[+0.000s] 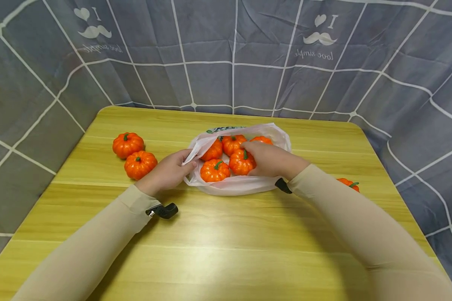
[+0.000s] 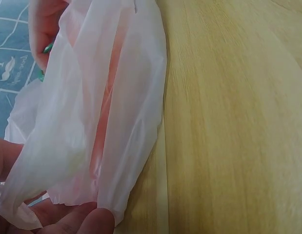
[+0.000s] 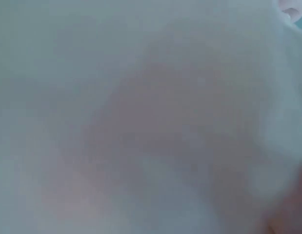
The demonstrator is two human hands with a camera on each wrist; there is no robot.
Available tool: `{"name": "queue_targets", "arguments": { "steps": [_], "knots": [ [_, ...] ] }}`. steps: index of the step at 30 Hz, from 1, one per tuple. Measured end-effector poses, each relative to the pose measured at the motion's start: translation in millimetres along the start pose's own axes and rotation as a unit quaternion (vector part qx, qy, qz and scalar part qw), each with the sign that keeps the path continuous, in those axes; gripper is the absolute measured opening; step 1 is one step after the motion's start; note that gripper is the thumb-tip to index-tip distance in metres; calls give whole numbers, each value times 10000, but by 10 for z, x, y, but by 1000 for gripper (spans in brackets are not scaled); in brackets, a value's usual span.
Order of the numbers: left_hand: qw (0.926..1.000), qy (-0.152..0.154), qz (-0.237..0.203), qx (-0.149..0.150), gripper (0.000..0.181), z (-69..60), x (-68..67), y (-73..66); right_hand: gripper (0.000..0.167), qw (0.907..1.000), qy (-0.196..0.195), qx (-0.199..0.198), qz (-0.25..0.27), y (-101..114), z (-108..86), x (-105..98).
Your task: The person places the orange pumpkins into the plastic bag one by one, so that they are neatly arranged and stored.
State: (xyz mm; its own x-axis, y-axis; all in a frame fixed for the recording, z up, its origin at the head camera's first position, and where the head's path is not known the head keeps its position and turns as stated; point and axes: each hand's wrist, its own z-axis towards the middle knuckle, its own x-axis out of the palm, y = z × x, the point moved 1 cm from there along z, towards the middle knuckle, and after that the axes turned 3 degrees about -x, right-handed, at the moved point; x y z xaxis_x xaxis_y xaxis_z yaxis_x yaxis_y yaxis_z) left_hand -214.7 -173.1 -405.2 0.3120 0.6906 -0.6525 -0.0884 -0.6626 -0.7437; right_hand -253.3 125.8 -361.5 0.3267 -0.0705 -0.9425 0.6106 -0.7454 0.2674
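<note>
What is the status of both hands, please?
Left hand holds white plastic bag. Right hand grips round orange pumpkin inside. No obstruction seen; right wrist view obscured.

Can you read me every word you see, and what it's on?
"I", with a white heart and white moustache: twice on the grey, white-lined fabric curtain.
"love simple", mirrored: twice, below those.
Left wrist view's curtain lettering: too small and blurred.
White plastic bag: no readable words.

Pumpkins point(image 1: 140, 165), bag point(image 1: 237, 187) on wood-grain table point(image 1: 226, 259)
</note>
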Motion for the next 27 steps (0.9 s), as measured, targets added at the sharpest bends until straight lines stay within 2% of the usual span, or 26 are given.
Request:
{"name": "queue_targets", "arguments": {
  "steps": [5,12,18,23,27],
  "knots": [
    [10000,10,-48,-18,43,-6,0,-3,78,9999,85,108,-3,18,29,41],
    [10000,33,-80,-5,43,-13,2,-4,69,9997,198,-25,-132,45,45,101],
    [10000,12,-46,-37,45,-13,1,10,81,9999,143,73,-29,55,23,84],
    [10000,22,-48,-71,53,-24,-4,15,87,9996,-86,54,248,39,-116,-33],
    [10000,14,-53,-41,53,-21,-8,12,83,9974,-497,-45,516,-13,-363,-193]
  ]
}}
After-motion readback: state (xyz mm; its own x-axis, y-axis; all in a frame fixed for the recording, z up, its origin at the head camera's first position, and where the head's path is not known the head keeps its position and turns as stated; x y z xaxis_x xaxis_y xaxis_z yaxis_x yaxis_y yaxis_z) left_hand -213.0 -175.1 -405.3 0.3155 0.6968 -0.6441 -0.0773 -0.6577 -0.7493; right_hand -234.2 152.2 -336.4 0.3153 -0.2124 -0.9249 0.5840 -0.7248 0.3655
